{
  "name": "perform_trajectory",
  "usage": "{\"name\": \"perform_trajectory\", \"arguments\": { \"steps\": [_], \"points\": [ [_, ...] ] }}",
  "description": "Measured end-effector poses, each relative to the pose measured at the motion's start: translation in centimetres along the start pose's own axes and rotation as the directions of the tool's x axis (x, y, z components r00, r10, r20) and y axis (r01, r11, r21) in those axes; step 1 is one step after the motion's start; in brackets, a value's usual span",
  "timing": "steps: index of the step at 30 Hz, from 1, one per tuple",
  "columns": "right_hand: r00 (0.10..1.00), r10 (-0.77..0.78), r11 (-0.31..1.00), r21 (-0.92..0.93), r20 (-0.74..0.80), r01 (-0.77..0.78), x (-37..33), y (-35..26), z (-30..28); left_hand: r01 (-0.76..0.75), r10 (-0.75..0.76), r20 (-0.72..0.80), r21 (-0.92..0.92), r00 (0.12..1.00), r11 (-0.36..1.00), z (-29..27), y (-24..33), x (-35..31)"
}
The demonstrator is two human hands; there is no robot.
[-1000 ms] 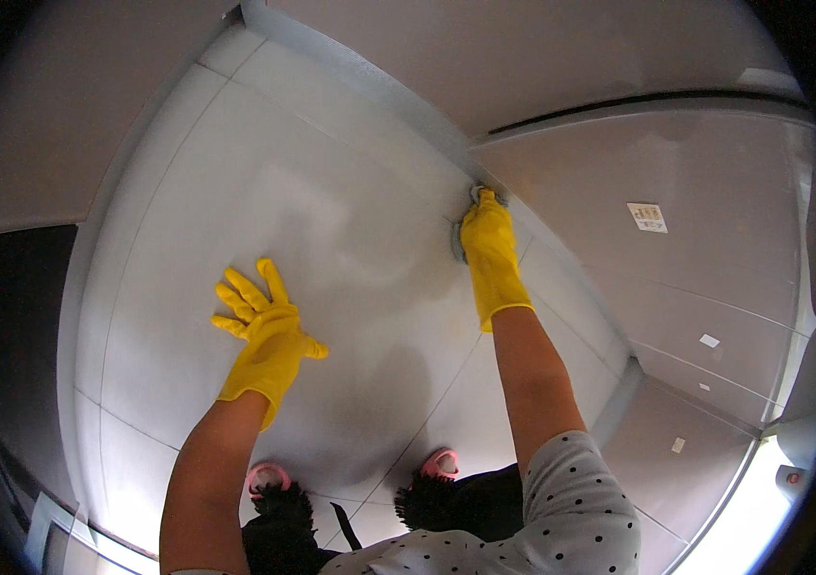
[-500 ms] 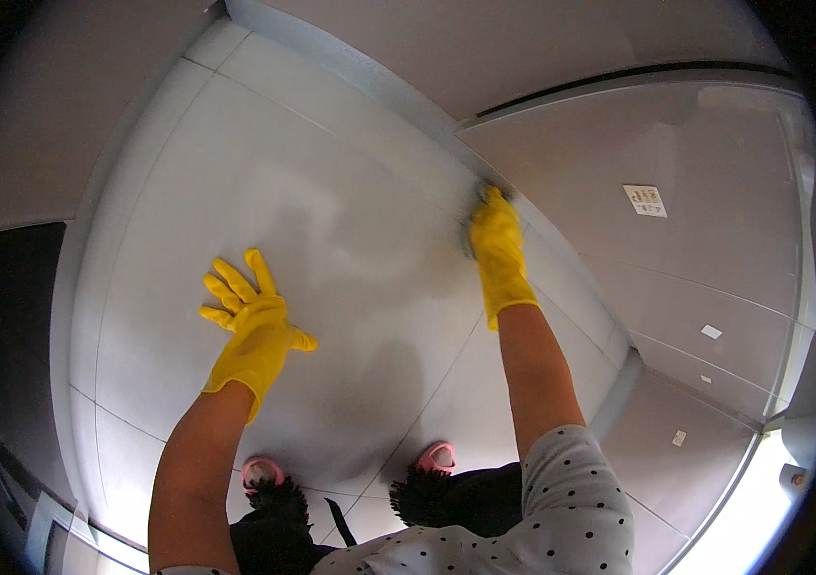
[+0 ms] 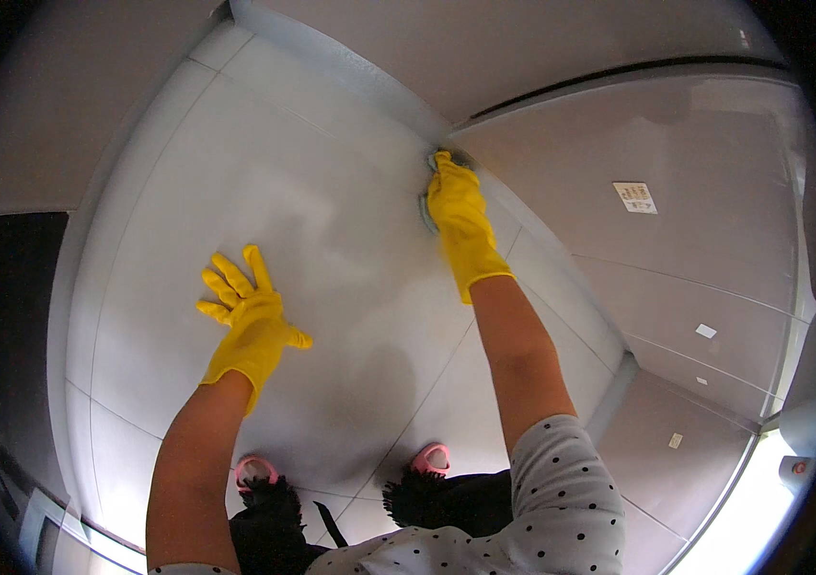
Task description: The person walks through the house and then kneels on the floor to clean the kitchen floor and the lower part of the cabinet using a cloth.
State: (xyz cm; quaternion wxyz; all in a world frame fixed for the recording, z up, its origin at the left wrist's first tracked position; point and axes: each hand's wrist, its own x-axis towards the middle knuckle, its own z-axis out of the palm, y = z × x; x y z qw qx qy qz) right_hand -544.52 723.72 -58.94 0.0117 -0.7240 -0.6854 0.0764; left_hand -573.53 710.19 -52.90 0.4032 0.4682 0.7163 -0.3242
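Both of my hands wear yellow rubber gloves. My left hand (image 3: 252, 321) lies flat on the pale floor tiles (image 3: 350, 278), its fingers spread and nothing in it. Farther off to the right, my right hand (image 3: 462, 216) is closed over a grey-blue item (image 3: 428, 215) pressed to the floor. Only the item's edges show past the glove, so I cannot tell whether it is a cloth, a pad or a brush. That hand is close beside the grey plinth under the right-hand cabinets.
Brown cabinet fronts (image 3: 705, 240) rise on the right, more at the back and left. A grey plinth (image 3: 360, 72) runs along the floor's far edge. A dark opening (image 3: 5, 297) is at the left. My feet in pink slippers (image 3: 432, 458) are near the lower edge.
My right hand has slid the grey-blue item forward and left along the plinth, toward the far corner. My left hand stays spread on the floor.
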Motion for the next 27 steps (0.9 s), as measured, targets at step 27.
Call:
{"name": "perform_trajectory", "arguments": {
  "steps": [27],
  "points": [
    [0.8, 0.592, 0.697, 0.44, 0.093, -0.567, -9.6, 27.8, -0.2, -0.063, 0.058, -0.08, -0.049, 0.995, 0.997, 1.2, -1.2, 0.4]
  ]
}}
